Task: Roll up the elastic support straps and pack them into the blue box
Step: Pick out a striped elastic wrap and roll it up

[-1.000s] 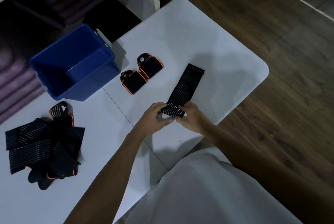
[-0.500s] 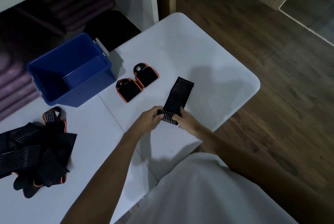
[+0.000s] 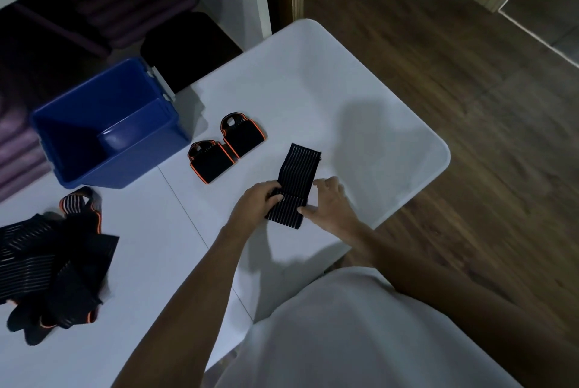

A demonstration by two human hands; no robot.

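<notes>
The person wears a white shirt (image 3: 360, 334); both forearms are bare.

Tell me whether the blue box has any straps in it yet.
Empty as far as visible: the blue box shows only bare blue inner walls and floor, though its near corner is shadowed.

Head-high view, down onto table (image 3: 313, 80)
</notes>
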